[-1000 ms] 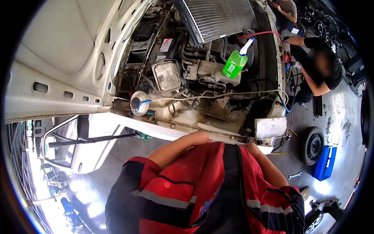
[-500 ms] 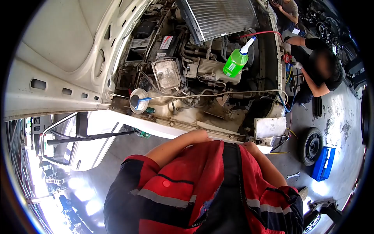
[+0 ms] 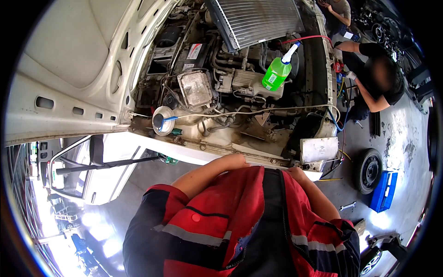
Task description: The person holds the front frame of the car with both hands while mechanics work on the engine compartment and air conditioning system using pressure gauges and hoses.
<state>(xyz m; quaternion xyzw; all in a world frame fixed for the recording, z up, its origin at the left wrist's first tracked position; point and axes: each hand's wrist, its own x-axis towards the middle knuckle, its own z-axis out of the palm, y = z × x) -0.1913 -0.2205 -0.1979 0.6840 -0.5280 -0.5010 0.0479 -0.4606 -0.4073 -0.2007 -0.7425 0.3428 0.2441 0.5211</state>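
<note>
My left hand (image 3: 234,161) lies against the white fender edge (image 3: 184,153) of a car, close to the front of my red and black jacket (image 3: 207,203). Its fingers are mostly out of sight. At the same edge, farther right, is my right hand (image 3: 296,173), largely covered by the jacket, so its fingers do not show. Ahead of both hands is the open engine bay. A bottle of bright green liquid with a white nozzle (image 3: 277,76) stands on the engine. A radiator (image 3: 260,21) lies across the far side, and a white rectangular part (image 3: 319,149) sits near my right hand.
The raised hood (image 3: 69,60) fills the upper left. A round reservoir (image 3: 164,121) and a battery (image 3: 196,51) sit in the bay. On the right a co-worker (image 3: 380,76) crouches by the car's front. A wheel (image 3: 369,171), blue toolbox (image 3: 384,191) and wrench (image 3: 348,206) are on the floor.
The view has shifted very slightly. Both hands stay at the fender edge, and the green bottle stays on the engine.
</note>
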